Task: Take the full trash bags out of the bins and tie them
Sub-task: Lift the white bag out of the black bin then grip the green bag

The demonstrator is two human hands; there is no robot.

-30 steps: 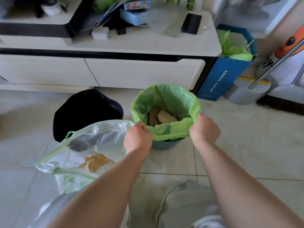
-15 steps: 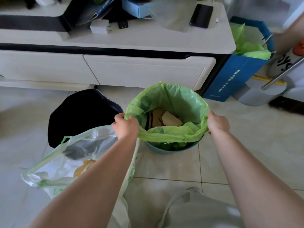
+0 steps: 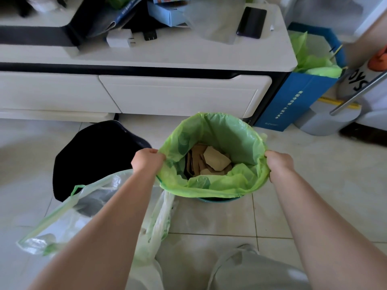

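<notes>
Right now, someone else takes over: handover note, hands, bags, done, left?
Left hand: shut on the left rim of the green plastic trash bag.
Right hand: shut on its right rim.
Green bag: mouth open, cardboard scraps inside, still sitting in the round teal bin.
Clear drawstring bag: on the floor at left, mouth open, untied.
Done: rim freed and gripped.
Left: lift the green bag out, tie both.

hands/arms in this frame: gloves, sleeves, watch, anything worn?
Nothing worn. The left hand and right hand are bare: no gloves, rings or watch visible. Both forearms are bare as far as the frame shows; no sleeve edge in view. Light grey trousers show at the bottom.
</notes>
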